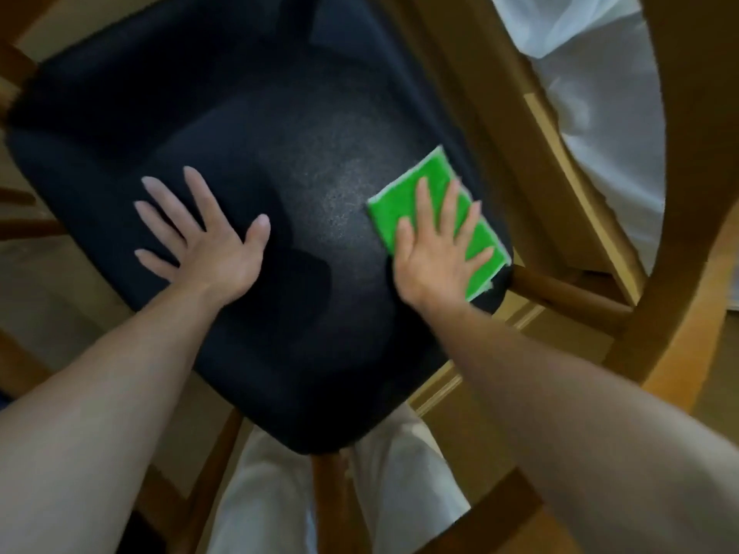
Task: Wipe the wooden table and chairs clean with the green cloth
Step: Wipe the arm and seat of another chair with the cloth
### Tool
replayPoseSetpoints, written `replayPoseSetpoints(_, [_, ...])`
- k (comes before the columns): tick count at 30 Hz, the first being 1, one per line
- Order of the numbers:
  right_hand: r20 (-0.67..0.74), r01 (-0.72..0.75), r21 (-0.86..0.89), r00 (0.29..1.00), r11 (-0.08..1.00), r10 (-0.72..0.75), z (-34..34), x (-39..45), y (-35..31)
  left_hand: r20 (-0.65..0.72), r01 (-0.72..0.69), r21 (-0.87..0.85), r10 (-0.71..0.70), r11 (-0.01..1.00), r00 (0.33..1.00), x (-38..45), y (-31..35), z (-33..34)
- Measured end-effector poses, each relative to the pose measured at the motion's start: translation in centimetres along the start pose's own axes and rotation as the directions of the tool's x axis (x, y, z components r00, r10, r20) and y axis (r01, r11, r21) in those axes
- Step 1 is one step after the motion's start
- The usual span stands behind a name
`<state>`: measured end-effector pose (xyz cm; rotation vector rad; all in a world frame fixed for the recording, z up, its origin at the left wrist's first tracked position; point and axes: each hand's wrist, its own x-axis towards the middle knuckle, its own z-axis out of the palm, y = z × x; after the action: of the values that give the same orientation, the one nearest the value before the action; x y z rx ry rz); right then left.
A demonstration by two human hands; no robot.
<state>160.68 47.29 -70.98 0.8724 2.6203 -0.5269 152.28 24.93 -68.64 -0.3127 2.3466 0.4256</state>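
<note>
1. Nearest the camera, the person's legs in pale trousers (264, 497) stand behind the front corner of a chair, with two bare forearms reaching forward over them.
2. A wooden chair leg (332, 501) runs down between the trousers, below the seat's front corner.
3. The dark seat cushion (248, 125) fills most of the view, set at a slant, with a faint pale sheen near its middle.
4. The left hand (208, 249) lies flat on the left part of the cushion, palm down; its fingers (160, 193) are straight and spread wide, the thumb pointing toward the centre. It holds nothing.
5. The right hand (436, 253) lies flat on the green cloth (432, 173), pressing it to the cushion; these fingers are straight and slightly fanned, not curled round the cloth.
6. The green cloth is a folded rectangle with a pale edge, lying on the right side of the cushion, close to its right rim. Its near end pokes out past the heel of the hand.
7. Just right of the cushion, the wooden chair frame (560, 293) shows a rail and a curved arm.
8. Beyond that, at upper right, hangs white fabric (600, 94), blurred; what it belongs to cannot be told.
9. The floor (688, 333) at right is warm wood-toned.
</note>
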Motion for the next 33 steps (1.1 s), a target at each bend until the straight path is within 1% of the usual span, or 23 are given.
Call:
replayPoseSetpoints(3, [-0.134,-0.227,0.075,0.963,0.971,0.236,-1.6,3.7,2.6,0.057,0.016,0.047,-0.018,0.999,0.998,0.3,0.2,-0.3])
replayPoseSetpoints(5, [-0.197,-0.37,0.055,0.907,0.928,0.373,0.2,0.5,1.7,0.094,0.041,0.073,-0.048,0.996,0.994,0.2,0.5,-0.7])
replayPoseSetpoints(6, [-0.192,-0.406,0.013,0.896,0.914,0.401,1.6,-2.6,0.2,0.115,0.054,0.081,-0.064,0.995,0.991,0.1,0.7,-0.8])
replayPoseSetpoints(7, [-0.148,-0.388,-0.036,0.913,0.921,0.379,3.0,-6.1,-1.6,0.138,0.063,0.085,-0.074,0.994,0.988,0.1,0.8,-1.0])
replayPoseSetpoints(8, [-0.077,-0.293,-0.088,0.955,0.952,0.287,4.5,-9.8,-3.6,0.161,0.068,0.086,-0.081,0.994,0.984,0.1,0.9,-1.2])
replayPoseSetpoints(9, [-0.015,-0.127,-0.15,0.992,0.98,0.126,5.7,-13.2,-5.4,0.185,0.073,0.087,-0.088,0.994,0.979,0.1,1.0,-1.3])
replayPoseSetpoints(10, [0.062,0.073,-0.204,0.996,0.976,-0.062,6.4,-15.7,-6.7,0.205,0.078,0.089,-0.095,0.993,0.974,0.2,1.1,-1.5])
replayPoseSetpoints(11, [0.119,0.253,-0.249,0.966,0.935,-0.23,6.8,-16.7,-7.2,0.222,0.082,0.092,-0.1,0.992,0.97,0.3,1.2,-1.6])
replayPoseSetpoints(13, [0.201,0.53,-0.231,0.846,0.816,-0.493,6.1,-14.1,-5.9,0.242,0.087,0.095,-0.108,0.992,0.964,0.4,1.3,-1.7])
replayPoseSetpoints(14, [0.2,0.621,-0.226,0.784,0.751,-0.588,5.0,-11.4,-5.0,0.247,0.088,0.09,-0.108,0.992,0.963,0.5,1.3,-1.8])
replayPoseSetpoints(15, [0.164,0.664,-0.237,0.747,0.709,-0.645,3.8,-8.3,-3.9,0.251,0.087,0.084,-0.105,0.993,0.962,0.5,1.3,-1.8])
replayPoseSetpoints(16, [0.116,0.656,-0.259,0.75,0.709,-0.651,2.5,-4.9,-2.9,0.257,0.085,0.08,-0.103,0.993,0.961,0.5,1.4,-1.7])
replayPoseSetpoints(17, [0.061,0.595,-0.282,0.794,0.752,-0.605,1.1,-1.2,-2.1,0.264,0.085,0.08,-0.104,0.993,0.959,0.5,1.3,-1.8])
replayPoseSetpoints(18, [0.007,0.492,-0.284,0.859,0.823,-0.512,-0.1,2.3,-1.6,0.273,0.088,0.082,-0.108,0.993,0.956,0.4,1.4,-1.8])
replayPoseSetpoints(20, [-0.093,0.222,-0.186,0.966,0.957,-0.242,-2.0,7.3,-1.7,0.299,0.095,0.082,-0.115,0.992,0.947,0.3,1.5,-2.1])
replayPoseSetpoints(22, [-0.157,-0.004,-0.055,0.988,0.998,-0.004,-2.1,8.9,-3.3,0.316,0.1,0.089,-0.123,0.991,0.941,0.1,1.7,-2.3])
replayPoseSetpoints(24, [-0.182,-0.094,-0.012,0.979,0.996,0.09,-0.6,7.2,-5.7,0.32,0.101,0.1,-0.128,0.99,0.939,0.1,1.9,-2.4])
replayPoseSetpoints(25, [-0.174,-0.056,-0.041,0.984,0.998,0.048,0.5,5.2,-6.9,0.318,0.102,0.102,-0.13,0.99,0.939,0.2,1.9,-2.4])
replayPoseSetpoints(26, [-0.147,0.038,-0.086,0.988,0.996,-0.05,1.8,2.5,-8.0,0.314,0.105,0.104,-0.133,0.989,0.94,0.3,1.9,-2.4])
replayPoseSetpoints(28, [-0.03,0.308,-0.171,0.948,0.936,-0.318,4.1,-3.5,-9.0,0.318,0.113,0.111,-0.143,0.987,0.937,0.4,2.0,-2.5])
replayPoseSetpoints(31, [0.155,0.648,-0.218,0.761,0.73,-0.63,4.1,-6.3,-6.9,0.335,0.123,0.114,-0.154,0.986,0.93,0.3,2.0,-2.6])
replayPoseSetpoints(32, [0.184,0.718,-0.22,0.696,0.661,-0.694,3.3,-4.8,-6.0,0.338,0.122,0.117,-0.155,0.986,0.928,0.3,2.0,-2.6])
replayPoseSetpoints(33, [0.191,0.75,-0.237,0.659,0.617,-0.727,2.3,-2.8,-5.3,0.345,0.12,0.118,-0.154,0.986,0.926,0.4,2.0,-2.6])
